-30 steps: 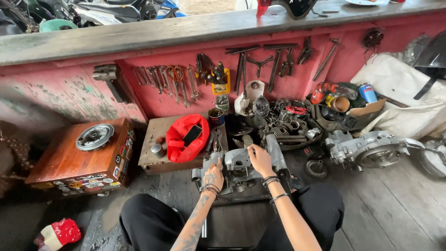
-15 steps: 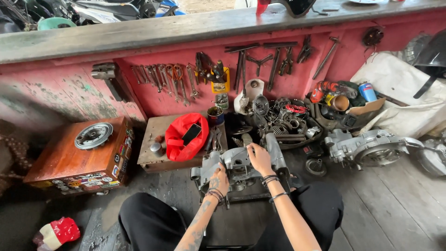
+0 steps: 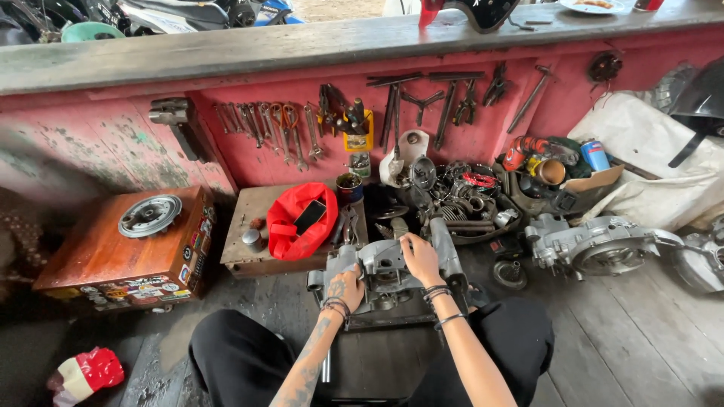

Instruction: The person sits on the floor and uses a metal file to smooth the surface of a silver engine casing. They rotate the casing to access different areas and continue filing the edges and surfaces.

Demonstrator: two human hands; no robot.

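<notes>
A grey metal engine casing (image 3: 385,275) lies on a dark board on the floor between my knees. My left hand (image 3: 345,288) grips its left side, fingers curled over the edge. My right hand (image 3: 419,258) rests on its top right part, fingers pressed down on the metal. Both wrists wear dark bands. What lies under my palms is hidden.
A low wooden bench (image 3: 249,252) holds a red bowl (image 3: 300,220) with a phone in it. Wrenches (image 3: 264,124) hang on the red wall. A wooden box (image 3: 113,252) with a metal disc stands left. Another engine casing (image 3: 596,245) and a heap of parts (image 3: 460,196) lie right.
My left hand has slid a little to the right along the casing's left edge. The right hand stays on top of the casing.
</notes>
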